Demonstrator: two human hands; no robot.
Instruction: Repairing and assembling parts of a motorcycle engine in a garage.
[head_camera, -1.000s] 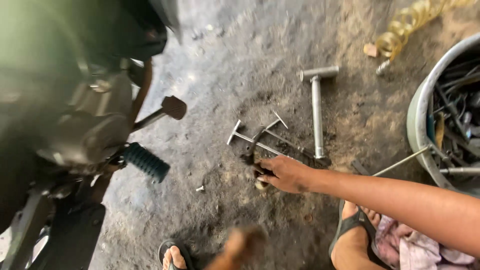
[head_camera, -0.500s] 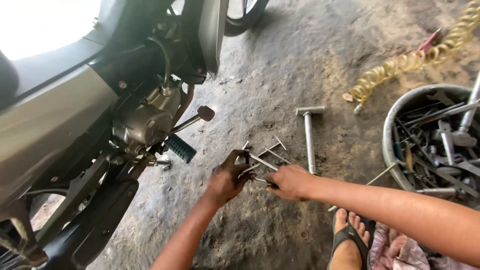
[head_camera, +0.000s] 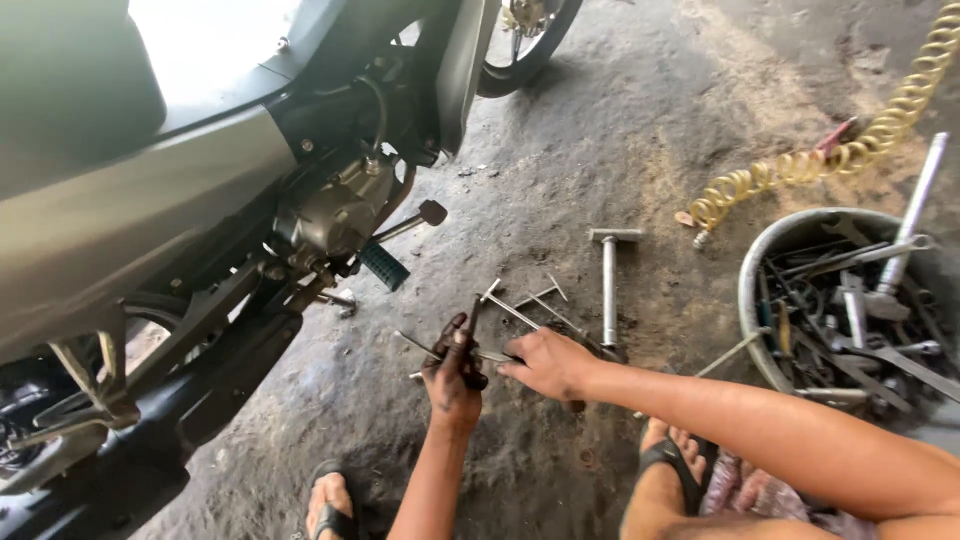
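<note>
Head view: hands (head_camera: 452, 372) on T-handle wrenches (head_camera: 520, 316)

Matt grey metal T-wrenches (head_camera: 607, 290) lie on rough, stained concrete floor (head_camera: 640, 130) beside a dull metal basin (head_camera: 752, 270).

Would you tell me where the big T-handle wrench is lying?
In the head view, the T-handle wrench lies on the floor right of centre, just beyond the right hand.

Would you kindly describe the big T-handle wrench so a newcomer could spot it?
Start at the round metal tool tub on the right, then look left across the concrete floor. The T-handle wrench lies there alone, its crossbar pointing away, thicker and straighter than the thin tools beside the right hand.
</note>
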